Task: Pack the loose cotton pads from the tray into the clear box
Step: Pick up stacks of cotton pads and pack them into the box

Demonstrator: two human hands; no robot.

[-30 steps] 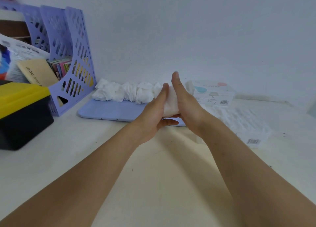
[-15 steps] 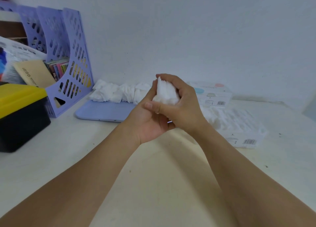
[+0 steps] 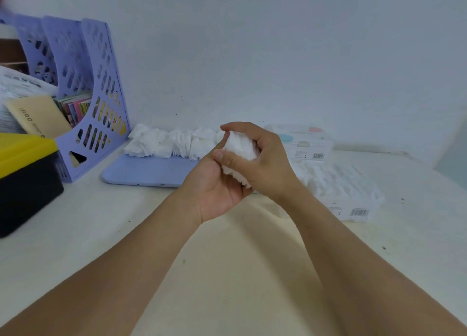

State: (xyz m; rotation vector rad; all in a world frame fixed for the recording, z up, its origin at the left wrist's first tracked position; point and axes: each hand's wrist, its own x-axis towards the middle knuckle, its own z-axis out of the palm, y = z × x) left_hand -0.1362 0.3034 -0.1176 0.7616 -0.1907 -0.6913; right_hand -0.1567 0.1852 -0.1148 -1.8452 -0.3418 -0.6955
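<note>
Single head-worn wide-angle view, looking forward and down over the tabletop [image 3: 75,234] toward the far wall [image 3: 278,57]. Both forearms enter from the near edge; hands sit close, mid-frame. File rack [image 3: 98,103] far left. No second view.

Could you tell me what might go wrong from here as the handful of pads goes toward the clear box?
1. The stack of cotton pads is squeezed between the right hand and the left hand with its lower edge sticking out; pads could slip onto the table.
2. The clear box already looks rather full, so pads may spill.
</note>
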